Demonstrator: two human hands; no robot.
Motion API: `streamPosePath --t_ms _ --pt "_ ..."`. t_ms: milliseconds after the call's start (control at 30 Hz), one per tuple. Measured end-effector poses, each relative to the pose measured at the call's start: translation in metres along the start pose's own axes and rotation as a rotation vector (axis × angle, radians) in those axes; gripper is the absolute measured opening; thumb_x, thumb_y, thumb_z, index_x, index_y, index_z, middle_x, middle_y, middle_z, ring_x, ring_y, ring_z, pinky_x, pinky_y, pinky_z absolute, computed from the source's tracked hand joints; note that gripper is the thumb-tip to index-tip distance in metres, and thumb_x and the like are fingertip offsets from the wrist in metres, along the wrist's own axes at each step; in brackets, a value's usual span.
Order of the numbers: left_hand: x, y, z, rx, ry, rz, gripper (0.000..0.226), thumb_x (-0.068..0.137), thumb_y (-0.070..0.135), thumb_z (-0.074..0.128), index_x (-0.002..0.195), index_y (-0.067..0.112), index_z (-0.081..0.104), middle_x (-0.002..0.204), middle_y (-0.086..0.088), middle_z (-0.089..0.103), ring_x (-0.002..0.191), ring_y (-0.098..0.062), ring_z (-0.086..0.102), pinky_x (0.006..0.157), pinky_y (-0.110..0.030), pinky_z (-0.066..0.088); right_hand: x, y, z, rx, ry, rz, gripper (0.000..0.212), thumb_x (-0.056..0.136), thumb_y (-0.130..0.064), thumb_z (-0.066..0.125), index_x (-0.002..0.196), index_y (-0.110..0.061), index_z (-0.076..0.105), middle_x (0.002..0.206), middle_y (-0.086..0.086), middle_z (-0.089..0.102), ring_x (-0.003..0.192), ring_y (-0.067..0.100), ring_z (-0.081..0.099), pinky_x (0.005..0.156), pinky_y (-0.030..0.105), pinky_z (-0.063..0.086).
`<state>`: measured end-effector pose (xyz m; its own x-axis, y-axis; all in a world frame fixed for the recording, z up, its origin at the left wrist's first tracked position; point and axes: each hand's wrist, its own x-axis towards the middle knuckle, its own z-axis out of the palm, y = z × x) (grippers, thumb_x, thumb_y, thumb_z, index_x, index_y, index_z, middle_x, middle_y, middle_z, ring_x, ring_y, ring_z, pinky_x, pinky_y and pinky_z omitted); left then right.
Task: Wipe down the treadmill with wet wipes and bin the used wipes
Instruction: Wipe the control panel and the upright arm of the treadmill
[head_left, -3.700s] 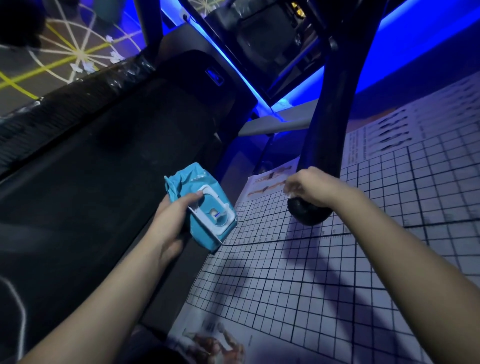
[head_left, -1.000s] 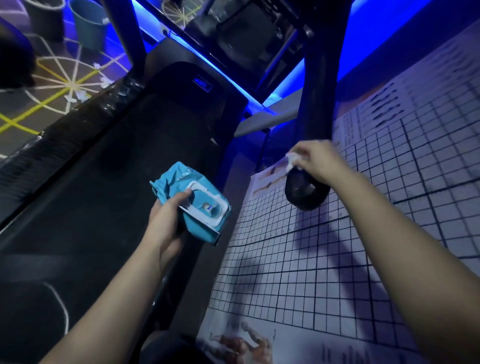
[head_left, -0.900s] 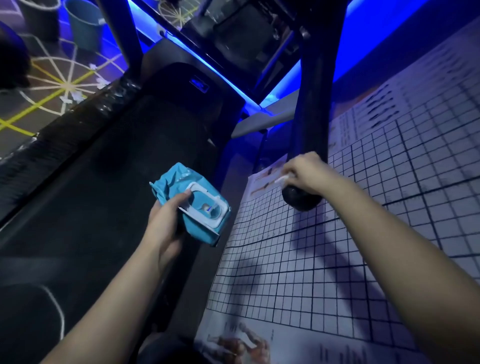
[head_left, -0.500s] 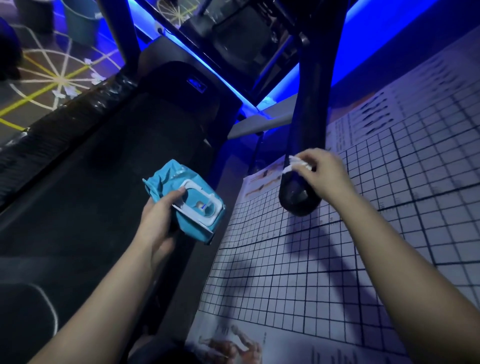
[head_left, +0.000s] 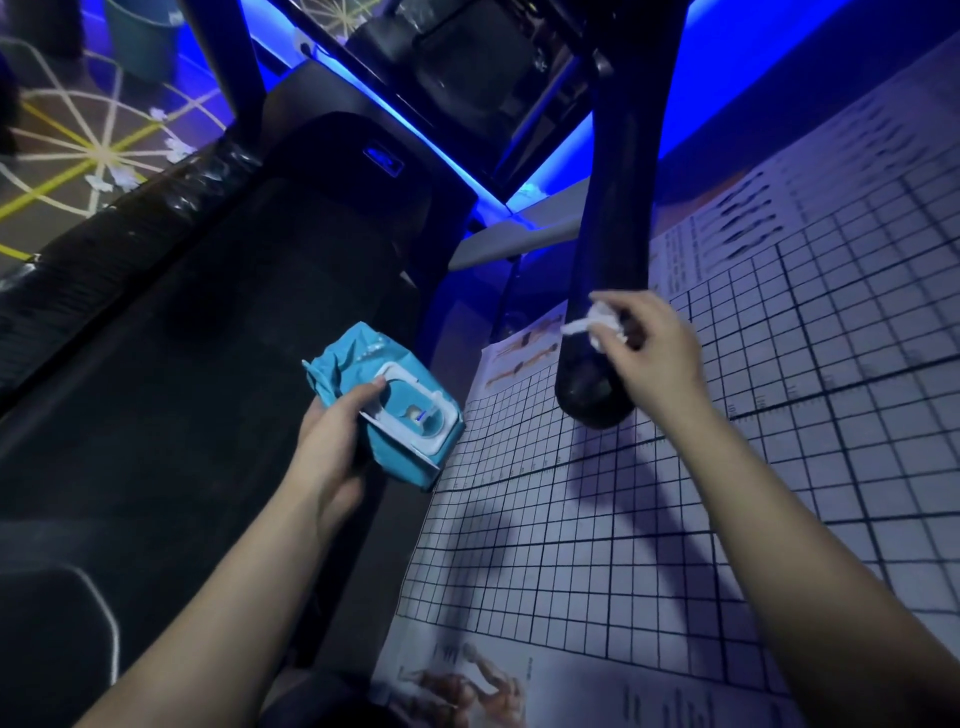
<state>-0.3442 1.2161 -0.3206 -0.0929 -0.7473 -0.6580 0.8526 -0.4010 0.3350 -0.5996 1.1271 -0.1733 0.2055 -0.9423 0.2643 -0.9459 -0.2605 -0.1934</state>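
Dim overall, with saturated blue strip light glowing across the upper centre and right, soft arm shadows on the grid at lower centre, and wide-angle bending at the edges.

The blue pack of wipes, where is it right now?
In the head view, the blue pack is left of centre, held by the left hand over the treadmill belt, beside the gridded mat.

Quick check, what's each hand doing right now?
Left hand: grips the blue wipes pack.
Right hand: pinches a crumpled white wipe against the black handrail.
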Motion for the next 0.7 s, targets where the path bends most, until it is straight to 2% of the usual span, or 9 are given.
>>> streamPosePath --t_ms 133,233,300,400,467,500,533,600,700 --pt "0.001 -0.004 0.0 0.026 -0.003 -0.006 0.035 0.099 0.008 0.067 0.134 0.009 0.066 0.105 -0.009 0.081 0.079 -0.02 0.08 0.056 -0.029 0.061 0.016 0.014 -0.006 -0.11 -0.047 0.017 0.03 0.094 -0.016 0.066 0.123 -0.022 0.069 0.109 -0.005 0.064 0.093 0.002 0.055 0.084 0.006 0.037" --pt "0.003 -0.004 -0.002 0.026 -0.002 -0.001 0.035 0.099 0.008 0.067 0.134 0.009 0.066 0.106 -0.008 0.081 0.08 -0.02 0.08 0.057 -0.03 0.062 0.007 0.024 0.012 -0.324 -0.182 -0.059 0.022 0.094 -0.017 0.066 0.115 -0.02 0.073 0.106 0.002 0.073 0.099 0.029 0.059 0.09 0.039 0.04" --pt "0.004 -0.003 -0.003 0.025 0.001 0.002 0.035 0.099 0.008 0.067 0.134 0.009 0.066 0.105 -0.008 0.081 0.08 -0.02 0.08 0.057 -0.029 0.062 -0.004 0.024 0.025 -0.452 -0.182 -0.143 0.016 0.086 -0.01 0.074 0.1 -0.018 0.076 0.091 0.003 0.075 0.088 0.035 0.058 0.082 0.044 0.042" --pt "0.006 -0.001 -0.002 0.025 0.003 0.001 0.035 0.099 0.008 0.067 0.134 0.009 0.066 0.104 -0.007 0.082 0.08 -0.019 0.08 0.057 -0.028 0.061 -0.035 0.013 0.048 -0.576 -0.401 -0.273 0.023 0.076 -0.002 0.079 0.078 -0.023 0.07 0.075 -0.007 0.068 0.079 0.023 0.052 0.075 0.034 0.033" --pt "0.006 -0.002 -0.001 0.022 -0.002 -0.007 0.036 0.099 0.008 0.068 0.134 0.01 0.066 0.105 -0.008 0.082 0.082 -0.02 0.08 0.058 -0.029 0.062 -0.049 0.005 0.056 -0.545 -0.586 -0.29 0.017 0.086 -0.007 0.072 0.086 -0.025 0.071 0.084 -0.009 0.069 0.088 0.016 0.053 0.08 0.031 0.023" --pt "0.006 -0.002 -0.001 0.022 -0.005 -0.011 0.036 0.099 0.008 0.068 0.134 0.01 0.066 0.106 -0.008 0.082 0.083 -0.021 0.081 0.059 -0.03 0.062 -0.049 0.002 0.056 -0.457 -0.598 -0.259 0.014 0.093 -0.013 0.069 0.097 -0.025 0.074 0.094 -0.01 0.071 0.094 0.014 0.057 0.086 0.028 0.026" --pt "0.007 -0.002 -0.001 0.023 -0.009 -0.013 0.035 0.099 0.009 0.068 0.134 0.01 0.067 0.106 -0.008 0.082 0.084 -0.022 0.081 0.059 -0.03 0.062 -0.044 -0.002 0.052 -0.321 -0.566 -0.198 0.016 0.096 -0.017 0.067 0.108 -0.023 0.075 0.102 -0.01 0.072 0.097 0.01 0.059 0.091 0.025 0.032" --pt "0.006 -0.003 0.0 0.022 -0.013 -0.009 0.031 0.099 0.008 0.067 0.13 0.011 0.067 0.101 -0.006 0.082 0.08 -0.02 0.08 0.057 -0.029 0.061 -0.022 -0.011 0.034 -0.042 -0.389 -0.101 0.023 0.094 -0.014 0.069 0.116 -0.019 0.075 0.103 -0.011 0.068 0.09 -0.002 0.058 0.087 0.012 0.04" --pt "0.004 -0.003 0.001 0.018 -0.014 0.003 0.028 0.1 0.006 0.065 0.128 0.011 0.067 0.091 -0.002 0.082 0.074 -0.017 0.079 0.054 -0.026 0.06 0.02 -0.01 0.004 -0.004 -0.124 -0.037 0.024 0.092 -0.008 0.068 0.113 -0.016 0.076 0.103 -0.006 0.067 0.087 -0.01 0.055 0.081 0.0 0.034"
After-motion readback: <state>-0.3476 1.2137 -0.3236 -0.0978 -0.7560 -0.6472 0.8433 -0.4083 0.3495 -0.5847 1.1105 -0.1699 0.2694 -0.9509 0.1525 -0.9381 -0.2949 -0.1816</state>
